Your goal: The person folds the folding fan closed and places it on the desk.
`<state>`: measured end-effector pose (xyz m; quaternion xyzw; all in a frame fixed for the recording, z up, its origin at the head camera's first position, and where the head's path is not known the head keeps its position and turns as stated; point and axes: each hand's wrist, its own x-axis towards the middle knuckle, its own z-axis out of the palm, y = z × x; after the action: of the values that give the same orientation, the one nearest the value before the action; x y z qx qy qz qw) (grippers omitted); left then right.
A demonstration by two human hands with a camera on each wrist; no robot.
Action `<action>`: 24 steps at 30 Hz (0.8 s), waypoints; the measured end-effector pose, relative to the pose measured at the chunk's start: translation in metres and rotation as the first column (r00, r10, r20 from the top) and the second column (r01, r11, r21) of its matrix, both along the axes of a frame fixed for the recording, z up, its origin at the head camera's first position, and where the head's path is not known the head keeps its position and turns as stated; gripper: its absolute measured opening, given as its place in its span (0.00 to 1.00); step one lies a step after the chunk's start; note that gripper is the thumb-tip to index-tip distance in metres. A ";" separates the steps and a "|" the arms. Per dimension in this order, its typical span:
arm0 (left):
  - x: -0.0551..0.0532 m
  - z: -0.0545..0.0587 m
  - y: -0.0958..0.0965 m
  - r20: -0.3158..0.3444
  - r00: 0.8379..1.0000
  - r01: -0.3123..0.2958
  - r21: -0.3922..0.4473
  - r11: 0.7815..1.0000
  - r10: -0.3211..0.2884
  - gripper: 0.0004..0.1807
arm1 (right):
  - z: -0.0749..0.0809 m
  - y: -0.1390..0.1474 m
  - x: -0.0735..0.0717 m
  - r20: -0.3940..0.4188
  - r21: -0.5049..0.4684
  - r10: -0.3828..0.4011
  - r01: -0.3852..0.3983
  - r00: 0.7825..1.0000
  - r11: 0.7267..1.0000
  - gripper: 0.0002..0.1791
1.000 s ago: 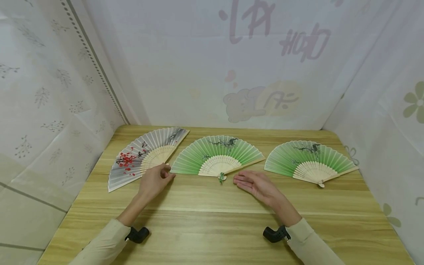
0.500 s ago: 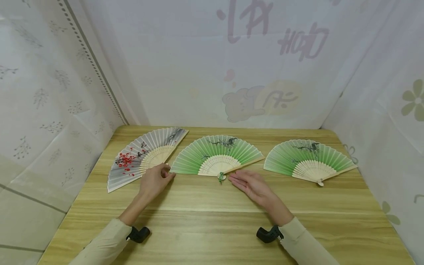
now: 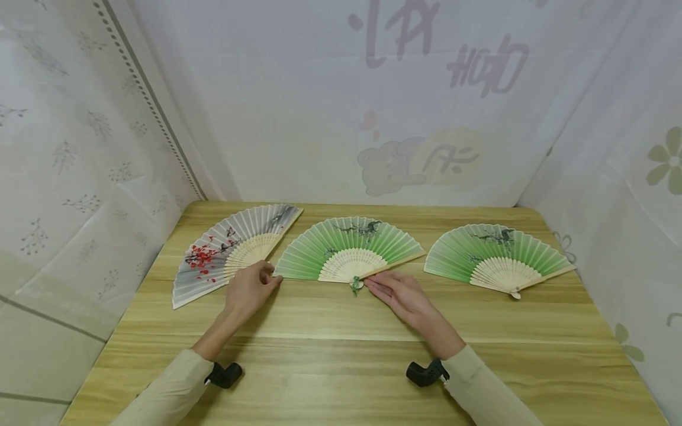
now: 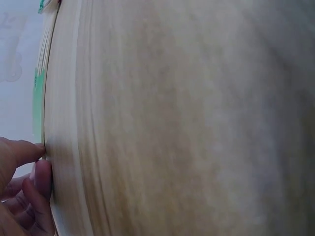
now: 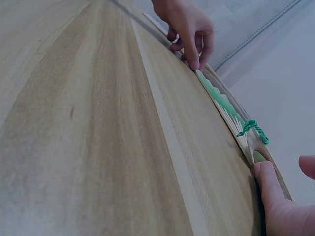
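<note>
One spread green pleated folding fan (image 3: 367, 251) with pale slatted ribs, on the far half of the light-brown wooden table (image 3: 319, 378), pinched at its left corner by thumb and finger of the left hand (image 3: 249, 290), touched beside its corded pivot by straight fingers of the right hand (image 3: 401, 296). To its left, a spread grey-and-white fan with red blossoms (image 3: 229, 251); to its right, a second green fan (image 3: 495, 254).

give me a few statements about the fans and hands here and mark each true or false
1. The left hand is at the left corner of the middle green fan. True.
2. The red-blossom fan is rightmost. False: the red-blossom fan is leftmost.
3. A green cord is tied at the middle fan's pivot. True.
4. The right green fan is folded. False: the right green fan is spread open.
</note>
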<state>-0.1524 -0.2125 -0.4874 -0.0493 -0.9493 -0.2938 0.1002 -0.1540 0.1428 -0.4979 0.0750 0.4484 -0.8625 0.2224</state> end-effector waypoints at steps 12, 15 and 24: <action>-0.003 -0.002 -0.001 -0.010 1.000 0.007 -0.005 1.000 -0.007 0.12 | 0.000 -0.005 -0.005 0.017 -0.007 -0.028 0.028 0.999 1.000 0.13; -0.004 -0.003 -0.001 0.003 1.000 0.001 -0.012 1.000 -0.001 0.12 | 0.000 -0.006 -0.006 0.022 -0.006 -0.028 0.029 0.999 1.000 0.12; -0.004 -0.003 -0.001 0.011 1.000 -0.003 -0.020 1.000 0.003 0.12 | 0.001 -0.010 -0.009 0.040 0.009 -0.039 0.038 0.998 0.999 0.14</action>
<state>-0.1568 -0.2137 -0.4904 -0.0473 -0.9528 -0.2844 0.0949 -0.1628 0.1329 -0.4968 0.1019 0.4459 -0.8630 0.2145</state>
